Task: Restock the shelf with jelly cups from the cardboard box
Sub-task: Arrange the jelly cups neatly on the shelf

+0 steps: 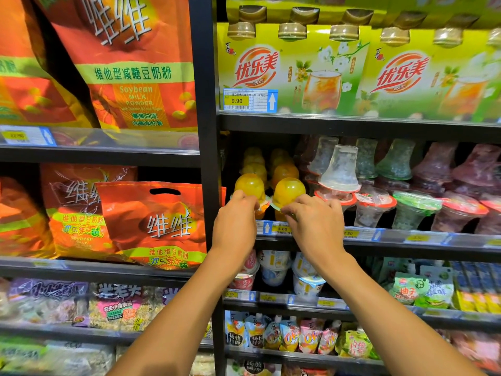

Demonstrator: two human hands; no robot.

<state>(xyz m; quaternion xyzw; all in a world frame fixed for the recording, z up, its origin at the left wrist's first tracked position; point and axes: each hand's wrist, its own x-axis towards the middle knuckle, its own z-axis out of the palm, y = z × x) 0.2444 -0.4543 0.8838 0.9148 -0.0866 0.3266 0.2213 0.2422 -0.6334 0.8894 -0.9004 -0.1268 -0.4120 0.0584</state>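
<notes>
Yellow jelly cups (283, 172) sit at the far left end of the shelf (379, 240), in two rows running back into the shadow. They're clear domes full of yellow jelly, flipped rim-down. The left front cup (250, 185) and right front cup (288, 191) stand just beside each other at the shelf's front edge, each perched on another cup underneath, with the left hand (235, 221) and right hand (314, 223) gripping their rims.
</notes>
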